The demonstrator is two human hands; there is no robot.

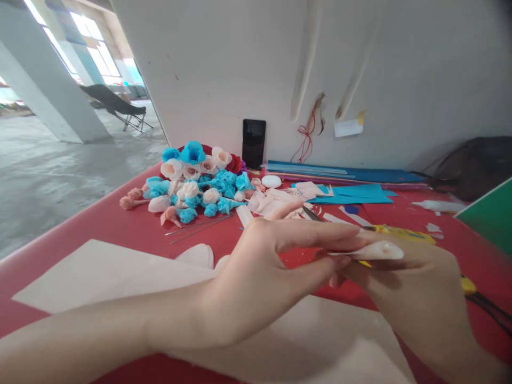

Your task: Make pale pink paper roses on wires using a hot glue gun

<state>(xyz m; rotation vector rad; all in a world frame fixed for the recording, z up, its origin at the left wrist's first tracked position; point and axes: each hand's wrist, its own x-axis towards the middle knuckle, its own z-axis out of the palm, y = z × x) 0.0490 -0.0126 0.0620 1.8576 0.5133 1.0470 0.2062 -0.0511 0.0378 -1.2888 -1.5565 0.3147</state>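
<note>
My left hand [260, 272] reaches across the table, its thumb and fingers pinched on the narrow end of a small cream paper petal [378, 252]. A whitish dot, perhaps glue, sits near the petal's rounded tip. Close against it is my right hand [416, 282], its fingers curled in at the same narrow end; they are partly hidden behind the left fingertips. Under both hands lies a large cream paper sheet [336, 341]. Cut rounded paper pieces [196, 256] rest by the left forearm.
Blue, white and pink paper flowers [212, 186] are heaped at the back left of the red table [80, 234]. A black phone [254, 143] leans on the wall. Paper scraps [276, 201], blue paper [352, 193], thin wires [200, 228] and a yellow tool [408, 233] lie around.
</note>
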